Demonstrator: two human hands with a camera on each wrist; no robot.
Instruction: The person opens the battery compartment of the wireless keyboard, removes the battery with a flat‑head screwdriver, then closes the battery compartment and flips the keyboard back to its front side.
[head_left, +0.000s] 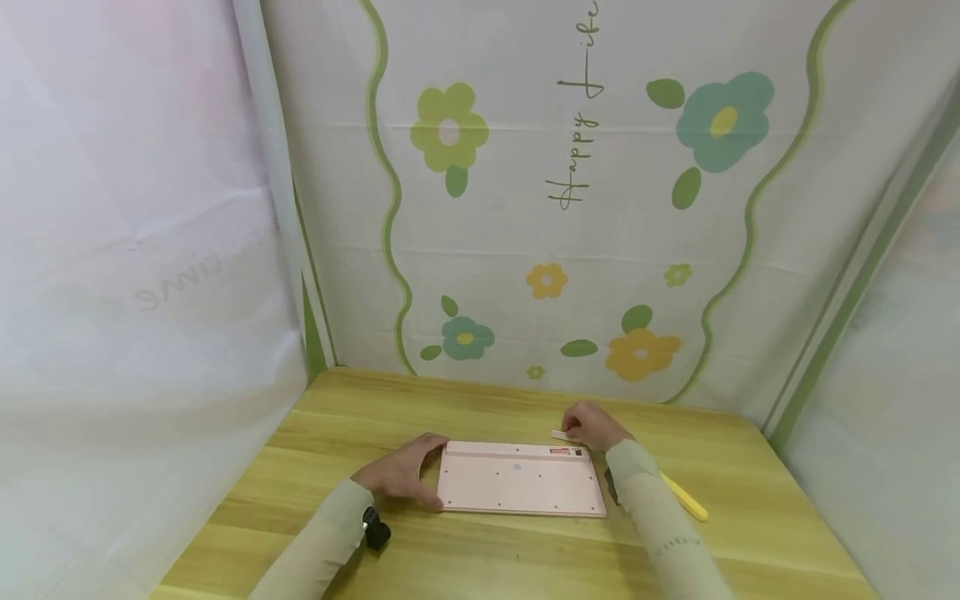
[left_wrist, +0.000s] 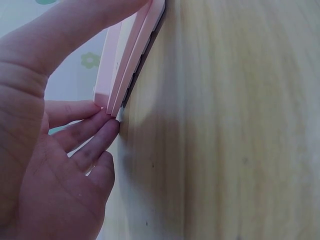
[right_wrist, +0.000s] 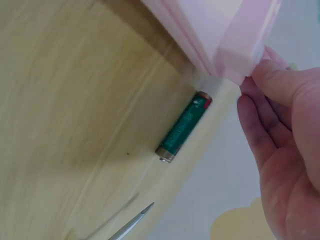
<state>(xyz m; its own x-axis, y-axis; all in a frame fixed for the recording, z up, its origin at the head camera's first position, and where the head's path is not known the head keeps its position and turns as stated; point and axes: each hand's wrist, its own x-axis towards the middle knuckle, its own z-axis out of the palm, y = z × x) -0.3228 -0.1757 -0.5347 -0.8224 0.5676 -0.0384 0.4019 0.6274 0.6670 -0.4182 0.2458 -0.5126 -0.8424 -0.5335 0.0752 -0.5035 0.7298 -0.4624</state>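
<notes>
Sleeves first in the head view: we're bracing the pink keyboard (head_left: 521, 479), lying underside up mid-table (head_left: 420, 400), with our left hand (head_left: 401, 475) at its left edge, fingers straight. Our right hand (head_left: 596, 427) is pinching a small pink cover (head_left: 561, 434) at the far right corner. A yellow tool (head_left: 684, 497) is lying half hidden by the right sleeve.

Left wrist: fingertips (left_wrist: 107, 131) are pressing the keyboard's (left_wrist: 125, 70) edge; bare wood is lying open to the right.

Right wrist: fingers (right_wrist: 260, 125) are holding the cover (right_wrist: 240, 45); a green battery (right_wrist: 184, 127) is lying loose just beside it. A metal tip (right_wrist: 132, 225) is cut off at the bottom.
</notes>
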